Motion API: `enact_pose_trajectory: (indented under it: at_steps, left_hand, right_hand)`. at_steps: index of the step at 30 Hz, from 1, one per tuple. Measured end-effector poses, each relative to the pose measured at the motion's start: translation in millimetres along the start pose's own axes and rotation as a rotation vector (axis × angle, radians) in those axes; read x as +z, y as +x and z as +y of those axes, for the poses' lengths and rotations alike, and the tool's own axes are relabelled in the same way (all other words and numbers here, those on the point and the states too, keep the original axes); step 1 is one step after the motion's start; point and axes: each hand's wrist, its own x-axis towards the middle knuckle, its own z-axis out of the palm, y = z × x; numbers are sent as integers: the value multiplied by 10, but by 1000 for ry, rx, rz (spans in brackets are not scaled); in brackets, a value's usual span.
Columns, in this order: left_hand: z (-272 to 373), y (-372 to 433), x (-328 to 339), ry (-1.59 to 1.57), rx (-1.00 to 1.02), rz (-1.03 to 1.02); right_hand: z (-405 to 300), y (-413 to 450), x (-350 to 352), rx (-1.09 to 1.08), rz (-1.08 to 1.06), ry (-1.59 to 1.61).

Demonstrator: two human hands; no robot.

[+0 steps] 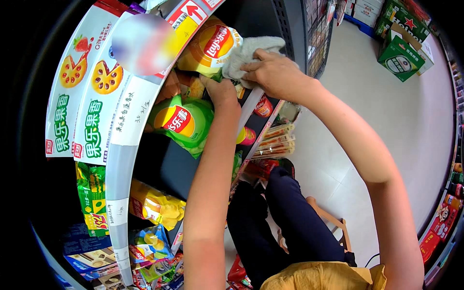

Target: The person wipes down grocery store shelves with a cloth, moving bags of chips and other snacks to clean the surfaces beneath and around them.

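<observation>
My right hand grips a pale grey cloth, which touches the right side of a yellow-orange Lay's chip bag. Below that bag's lower edge, my left hand is curled inside the shelf; its fingertips are partly hidden, so its hold is unclear. A green Lay's chip bag lies just left of my left forearm. Behind the shelf's front strip shows another bit of a hand, mostly covered; whose it is I cannot tell.
White snack packs hang outside the strip at left. A yellow chip bag and a blue Lay's bag are nearer me. Small tubs sit on a lower shelf at right. A wooden stool and green beer cartons stand on the floor.
</observation>
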Motion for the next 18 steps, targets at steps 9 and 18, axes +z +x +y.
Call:
enact_pose_trajectory:
  at_steps: [9, 18]
  left_hand:
    - [-15, -116, 49, 107, 74, -148]
    - [-111, -58, 56, 52, 60, -127]
  right_hand:
    - [-122, 556, -201, 19, 912, 182]
    - [102, 384, 311, 66, 431, -157]
